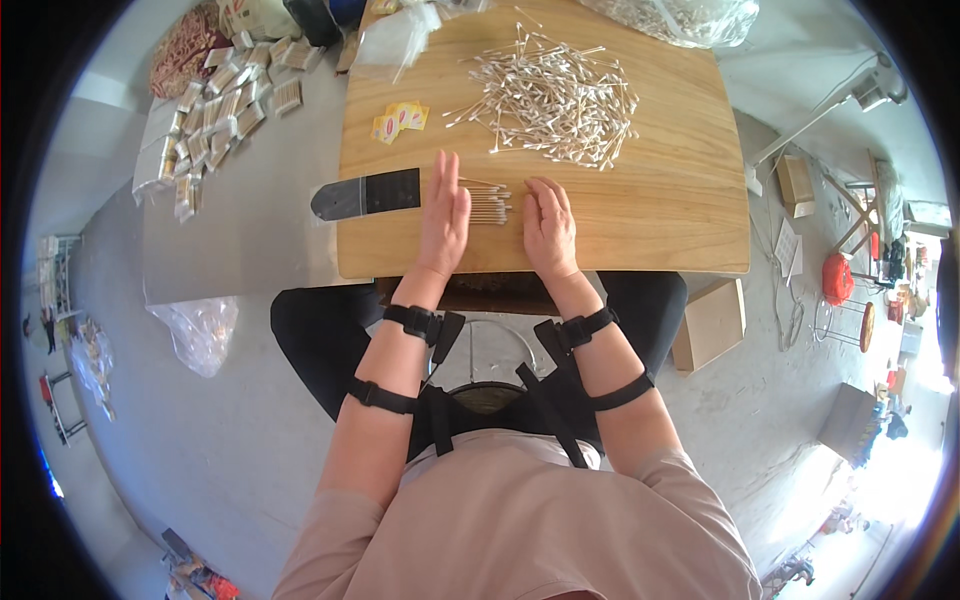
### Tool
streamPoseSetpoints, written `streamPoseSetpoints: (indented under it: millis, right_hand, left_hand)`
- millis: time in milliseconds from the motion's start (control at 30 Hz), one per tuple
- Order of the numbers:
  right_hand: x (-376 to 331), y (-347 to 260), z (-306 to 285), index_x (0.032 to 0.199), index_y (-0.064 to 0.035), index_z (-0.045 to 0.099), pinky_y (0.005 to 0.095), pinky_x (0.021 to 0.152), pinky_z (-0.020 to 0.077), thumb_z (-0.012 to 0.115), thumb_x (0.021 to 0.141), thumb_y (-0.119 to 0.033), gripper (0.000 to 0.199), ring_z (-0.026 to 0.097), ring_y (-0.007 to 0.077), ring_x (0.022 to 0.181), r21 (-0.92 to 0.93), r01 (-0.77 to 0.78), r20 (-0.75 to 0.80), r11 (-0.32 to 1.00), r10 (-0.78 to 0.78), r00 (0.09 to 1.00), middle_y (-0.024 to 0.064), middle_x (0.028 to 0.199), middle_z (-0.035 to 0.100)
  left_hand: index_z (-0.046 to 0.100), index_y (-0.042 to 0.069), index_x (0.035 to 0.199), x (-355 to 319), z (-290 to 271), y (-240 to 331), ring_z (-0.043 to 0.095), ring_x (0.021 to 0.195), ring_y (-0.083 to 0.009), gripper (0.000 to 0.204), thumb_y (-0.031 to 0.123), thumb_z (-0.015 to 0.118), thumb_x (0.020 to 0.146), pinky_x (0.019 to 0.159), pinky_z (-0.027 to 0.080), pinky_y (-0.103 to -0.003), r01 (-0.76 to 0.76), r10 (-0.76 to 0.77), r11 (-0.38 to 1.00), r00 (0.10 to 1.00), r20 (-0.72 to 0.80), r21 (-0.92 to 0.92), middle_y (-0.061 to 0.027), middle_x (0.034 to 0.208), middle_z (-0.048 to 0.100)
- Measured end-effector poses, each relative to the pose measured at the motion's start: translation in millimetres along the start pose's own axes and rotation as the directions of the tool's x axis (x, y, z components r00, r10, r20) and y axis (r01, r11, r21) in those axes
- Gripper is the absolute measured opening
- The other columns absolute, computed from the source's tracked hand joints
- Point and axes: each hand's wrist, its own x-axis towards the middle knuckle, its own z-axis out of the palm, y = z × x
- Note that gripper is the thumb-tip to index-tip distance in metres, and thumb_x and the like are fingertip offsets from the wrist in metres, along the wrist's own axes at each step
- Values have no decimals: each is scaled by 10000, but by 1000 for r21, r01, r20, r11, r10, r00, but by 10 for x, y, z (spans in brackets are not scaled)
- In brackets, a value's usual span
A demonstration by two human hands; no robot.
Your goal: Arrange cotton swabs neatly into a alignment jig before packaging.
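A small row of cotton swabs [489, 206] lies side by side on the wooden table between my two hands. My left hand [447, 218] stands on edge at the swabs' left ends, open, with its fingers stretched out and hiding part of them. At their right ends my right hand [549, 225] rests with fingers lightly bent and nothing visible in it; a small gap shows between it and the tips. Left of my left hand lies a flat black and grey strip [370, 195]. Beyond my hands is a large loose heap of cotton swabs [560, 95].
Yellow and white cards [401, 121] and clear plastic bags [396, 42] lie on the wooden table [690, 200]. Many packed swab bundles [225, 110] cover the grey table to the left. A bulging clear bag [680, 18] sits at the far edge. A cardboard box [710, 326] stands on the floor.
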Motion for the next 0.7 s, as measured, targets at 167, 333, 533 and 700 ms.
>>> streamPoseSetpoints:
  millis: [167,333,533,700]
  right_hand:
    - [119,-74,178,1187,14,592,404,949,475,501,1006,-126,246,590,386,1086,196,-70,20,978,67,998,208,1177,613]
    - [185,-57,253,1196,17,588,393,944,476,423,1062,-238,332,610,363,1074,285,-157,58,946,146,988,210,1155,623]
    - [179,-11,267,1211,23,581,397,956,470,389,1075,-299,399,607,362,1089,372,-184,94,910,160,983,210,1155,626]
    - [182,-40,297,1228,22,576,393,982,456,385,1077,-295,400,591,361,1127,347,-150,85,926,129,988,212,1183,618]
  left_hand:
    - [338,27,1509,187,-64,-43,407,1396,-337,579,416,326,1079,1144,322,-391,89,-85,958,996,26,-272,-209,1542,369]
    - [364,30,1495,200,-101,-30,581,1204,-284,564,409,353,1078,1043,429,-365,120,-83,928,990,117,-353,-188,1404,529]
    - [361,6,1491,87,-70,-25,530,1260,-249,599,436,358,1074,1080,390,-362,165,-173,852,984,30,-497,-155,1426,499]
    - [306,-6,1513,146,-5,-20,409,1376,-247,680,496,362,1058,1157,292,-361,200,-289,698,957,-15,-687,-151,1510,395]
